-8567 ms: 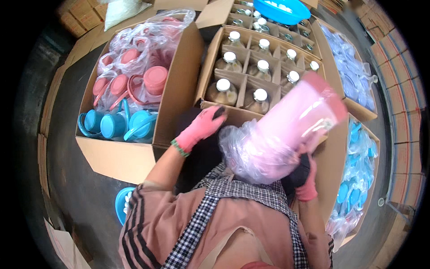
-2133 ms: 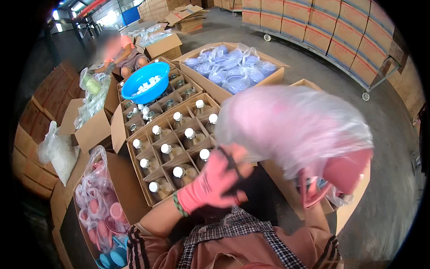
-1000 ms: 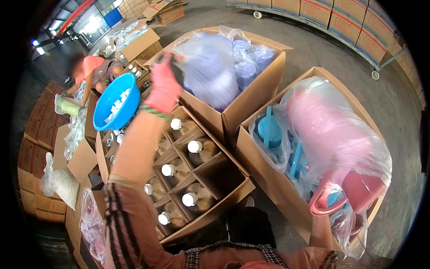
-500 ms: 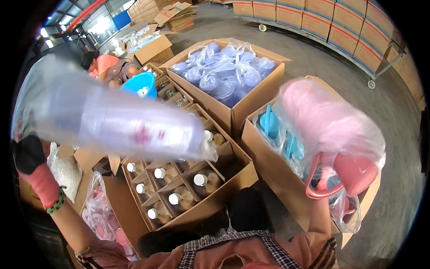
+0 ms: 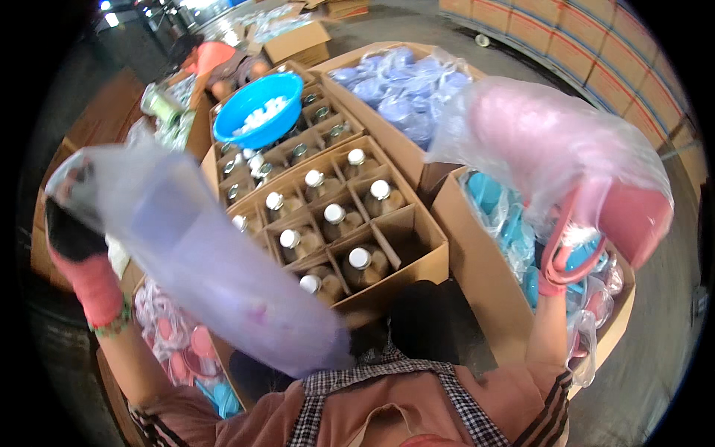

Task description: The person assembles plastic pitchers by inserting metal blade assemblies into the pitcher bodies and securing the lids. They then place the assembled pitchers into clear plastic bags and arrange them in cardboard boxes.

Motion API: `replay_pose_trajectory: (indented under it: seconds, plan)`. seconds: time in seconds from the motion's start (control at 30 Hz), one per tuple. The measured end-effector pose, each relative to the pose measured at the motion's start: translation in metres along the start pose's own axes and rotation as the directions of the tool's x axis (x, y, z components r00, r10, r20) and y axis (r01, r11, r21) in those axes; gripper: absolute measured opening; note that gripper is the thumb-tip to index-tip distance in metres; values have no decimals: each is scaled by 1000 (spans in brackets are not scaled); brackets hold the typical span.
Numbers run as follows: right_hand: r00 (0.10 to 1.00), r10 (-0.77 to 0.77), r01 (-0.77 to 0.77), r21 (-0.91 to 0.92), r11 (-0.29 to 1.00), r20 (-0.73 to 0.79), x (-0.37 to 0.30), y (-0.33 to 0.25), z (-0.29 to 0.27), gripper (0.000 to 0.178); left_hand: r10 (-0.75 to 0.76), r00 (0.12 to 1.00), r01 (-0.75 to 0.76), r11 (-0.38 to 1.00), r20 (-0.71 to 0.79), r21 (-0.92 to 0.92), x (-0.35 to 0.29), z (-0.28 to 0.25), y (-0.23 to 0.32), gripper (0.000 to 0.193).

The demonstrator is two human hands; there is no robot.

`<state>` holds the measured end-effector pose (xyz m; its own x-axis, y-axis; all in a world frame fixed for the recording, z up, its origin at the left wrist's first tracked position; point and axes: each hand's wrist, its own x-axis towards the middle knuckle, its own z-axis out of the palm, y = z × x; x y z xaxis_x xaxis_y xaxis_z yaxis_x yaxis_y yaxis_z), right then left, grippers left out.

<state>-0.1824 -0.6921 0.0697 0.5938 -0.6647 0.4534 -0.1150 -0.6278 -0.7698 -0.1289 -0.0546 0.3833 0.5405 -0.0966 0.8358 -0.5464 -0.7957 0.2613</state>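
Centrally, bottles (image 5: 360, 261) in carton (image 5: 412, 281), left hand (image 5: 77, 242) holding bagged purple plasticware (image 5: 234, 272)

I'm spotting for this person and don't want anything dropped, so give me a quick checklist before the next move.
1. Left hand gripping the purple bagged bundle by its plastic: ok.
2. Right hand holding up the pink bagged bundle: ok.
3. Right hand's finger placement: cannot tell, hidden by that bundle.
4. One hand free: not ok, both are occupied.
5. White caps on the visible bottles in the near divided carton: ok.
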Motion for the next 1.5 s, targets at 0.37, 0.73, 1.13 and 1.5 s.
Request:
replay_pose_trajectory:
  seconds: [0.37,0.73,1.13,1.5]
  plan:
    - [973,26,-24,11,1000,-230,-32,4,-79,57,-39,977,149,831,-211,536,-11,69,-180,33]
    - [974,205,-217,-138,966,-96,-41,82,-59,57,-710,679,706,559,188,-435,-97,178,-241,12]
    - [976,210,-216,-220,951,-51,-24,103,-6,57,473,609,-664,743,637,82,-16,461,-24,31]
    - [972,211,-232,-324,917,-99,-44,97,-12,57,540,-175,-890,270,823,-366,-102,784,41,28]
